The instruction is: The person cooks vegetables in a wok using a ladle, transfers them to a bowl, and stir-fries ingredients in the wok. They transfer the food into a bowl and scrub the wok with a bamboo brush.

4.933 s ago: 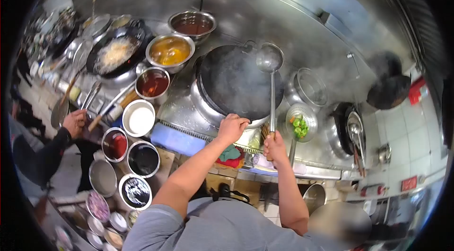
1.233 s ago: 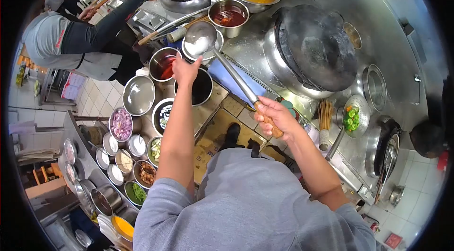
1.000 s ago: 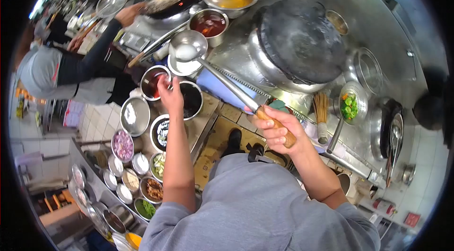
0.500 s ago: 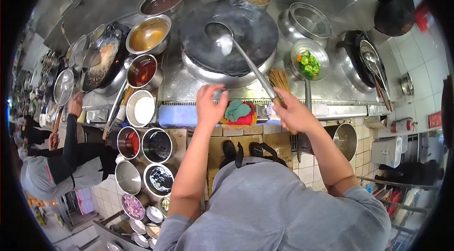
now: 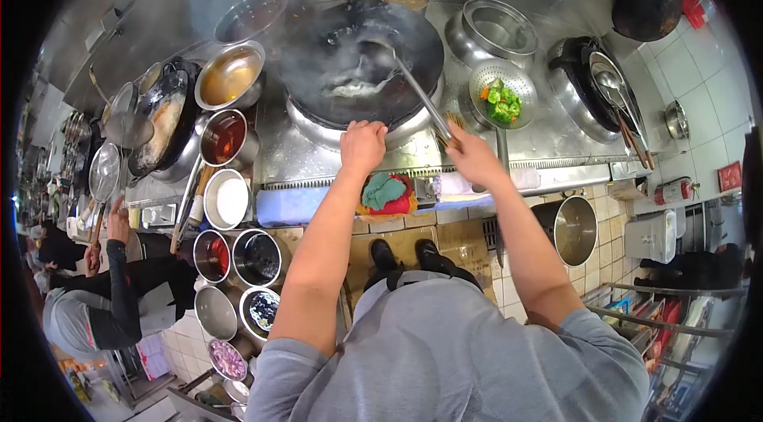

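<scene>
My right hand [image 5: 477, 158] is wrapped around the handle of a long metal ladle [image 5: 421, 94], whose bowl is down in the wok amid steam. The black wok [image 5: 318, 96] sits on a round steel burner ring, with whitish, steaming liquid [image 5: 358, 88] in it. My left hand [image 5: 363, 148] is closed at the wok's near rim; its fingers hide the part they grip. Just below it lie a green cloth [image 5: 383, 192] and a red one. Right of the wok, a perforated strainer [image 5: 518, 88] holds broccoli [image 5: 502, 102] and orange pieces.
On the left stand a bowl of yellow liquid [image 5: 230, 76], a pot of red-brown liquid [image 5: 224, 138] and a pot of white contents [image 5: 226, 199]. Another person [image 5: 111, 295] works at a second wok [image 5: 164, 120] there. A lidded pot [image 5: 497, 29] stands at the back right.
My left hand has gone from open above the cloths to closed at the wok's rim. The ladle's white contents are now spread in the wok, and more steam rises. The view has shifted slightly.
</scene>
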Tool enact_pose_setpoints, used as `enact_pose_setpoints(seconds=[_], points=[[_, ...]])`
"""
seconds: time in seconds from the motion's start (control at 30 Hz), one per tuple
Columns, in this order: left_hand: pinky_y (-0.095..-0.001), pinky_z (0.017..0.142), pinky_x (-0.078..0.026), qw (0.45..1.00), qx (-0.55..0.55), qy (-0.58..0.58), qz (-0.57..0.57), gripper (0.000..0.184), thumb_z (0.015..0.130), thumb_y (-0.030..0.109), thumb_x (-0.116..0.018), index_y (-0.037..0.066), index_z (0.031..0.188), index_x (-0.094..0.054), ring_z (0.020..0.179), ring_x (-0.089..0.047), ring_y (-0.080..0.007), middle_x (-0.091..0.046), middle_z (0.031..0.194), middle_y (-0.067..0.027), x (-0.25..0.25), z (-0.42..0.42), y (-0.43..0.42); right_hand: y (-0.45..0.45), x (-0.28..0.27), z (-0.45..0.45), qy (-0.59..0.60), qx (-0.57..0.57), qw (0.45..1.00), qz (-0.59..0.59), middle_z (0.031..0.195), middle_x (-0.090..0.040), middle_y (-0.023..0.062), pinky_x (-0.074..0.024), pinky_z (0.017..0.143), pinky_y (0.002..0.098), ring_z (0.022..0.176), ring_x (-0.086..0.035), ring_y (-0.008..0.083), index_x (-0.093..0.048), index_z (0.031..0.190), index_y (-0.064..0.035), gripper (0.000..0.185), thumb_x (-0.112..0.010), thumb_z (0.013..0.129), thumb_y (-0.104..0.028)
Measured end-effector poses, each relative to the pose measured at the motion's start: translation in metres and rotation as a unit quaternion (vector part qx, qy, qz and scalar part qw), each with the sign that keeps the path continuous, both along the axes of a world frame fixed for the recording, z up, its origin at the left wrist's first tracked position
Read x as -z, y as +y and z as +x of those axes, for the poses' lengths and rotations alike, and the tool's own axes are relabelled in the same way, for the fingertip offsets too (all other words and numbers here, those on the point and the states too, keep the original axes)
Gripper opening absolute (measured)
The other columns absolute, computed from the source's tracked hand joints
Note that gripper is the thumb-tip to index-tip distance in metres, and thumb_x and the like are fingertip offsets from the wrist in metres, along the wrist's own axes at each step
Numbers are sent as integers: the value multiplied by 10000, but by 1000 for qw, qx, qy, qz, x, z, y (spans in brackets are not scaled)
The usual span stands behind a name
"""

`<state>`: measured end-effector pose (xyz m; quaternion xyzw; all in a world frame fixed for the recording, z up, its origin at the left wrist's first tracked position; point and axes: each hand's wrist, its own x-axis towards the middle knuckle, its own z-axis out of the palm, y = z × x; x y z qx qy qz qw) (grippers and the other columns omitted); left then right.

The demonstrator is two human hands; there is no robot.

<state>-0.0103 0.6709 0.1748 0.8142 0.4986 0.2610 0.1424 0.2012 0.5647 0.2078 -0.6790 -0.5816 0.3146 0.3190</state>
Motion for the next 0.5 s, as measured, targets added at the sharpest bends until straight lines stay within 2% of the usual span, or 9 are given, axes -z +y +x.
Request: enact_pose_setpoints(seconds=[0.03, 0.1, 0.13, 0.17, 0.23, 0.33, 0.37, 0.43, 0.5], points=[[-429, 759, -432, 1000, 1, 0, -3, 156, 841, 226, -571, 115, 871, -676, 863, -560, -289, -622, 845, -84, 1, 2, -4, 10, 19, -5, -202, -15, 961, 186, 628, -442, -2, -411, 421, 278, 499, -463, 78, -323, 1403, -105, 553, -509, 883, -72], [-429, 758, -439, 999, 27, -21, 23, 154, 839, 214, -575, 98, 859, -674, 845, -556, -310, -618, 843, -105, -1, 6, -6, 21, 14, -13, -201, -4, 973, 113, 653, -458, 4, -399, 421, 256, 502, -457, 78, -312, 1409, -113, 567, -519, 882, -76], [-429, 758, -439, 999, 26, -20, 23, 154, 839, 214, -575, 98, 859, -674, 845, -556, -310, -618, 843, -105, -2, 6, -4, 17, -4, -15, 12, 16, 999, -28, 643, -462, 5, -402, 427, 251, 509, -463, 83, -339, 1394, -104, 560, -530, 869, -84], [-429, 755, -440, 999, 36, -35, 20, 155, 839, 209, -575, 89, 858, -671, 834, -554, -317, -615, 838, -114, 1, 2, -2, 11, -17, -20, 226, 36, 958, -170, 634, -466, 5, -405, 433, 246, 515, -469, 89, -366, 1380, -95, 553, -541, 855, -92], [-430, 753, -442, 998, 43, -49, 18, 156, 839, 204, -575, 80, 857, -668, 823, -552, -324, -613, 833, -123, 2, 0, 0, -4, -26, -2, 292, 21, 940, -176, 632, -460, -2, -389, 421, 246, 503, -448, 81, -365, 1385, -117, 574, -553, 843, -85], [-427, 761, -438, 999, 15, -39, 19, 157, 841, 197, -570, 72, 847, -665, 808, -552, -329, -611, 810, -136, -1, 5, -6, -11, -45, 12, 12, 2, 991, -133, 689, -555, 53, -459, 526, 289, 544, -513, 127, -393, 1365, -97, 561, -572, 833, -109], [-427, 761, -436, 998, 25, -45, 31, 154, 841, 195, -570, 74, 841, -665, 803, -553, -331, -612, 800, -139, -5, 6, -9, -3, -29, 11, 9, -2, 991, -132, 689, -555, 53, -459, 526, 289, 544, -513, 127, -393, 1365, -97, 561, -572, 833, -109], [-426, 762, -434, 997, 43, -50, 43, 152, 840, 192, -570, 75, 834, -665, 798, -553, -334, -612, 791, -142, -3, 8, -10, 11, 27, -3, -173, 12, 969, 177, 644, -501, 28, -397, 410, 249, 474, -458, 87, -418, 1354, -123, 491, -532, 876, -107], [-421, 743, -438, 995, 49, -63, 51, 151, 839, 195, -572, 75, 826, -663, 784, -552, -335, -608, 776, -137, 8, 6, 2, 13, 20, -22, -180, 27, 962, 202, 657, -506, 32, -376, 383, 253, 444, -451, 96, -401, 1360, -112, 497, -527, 879, -111]])
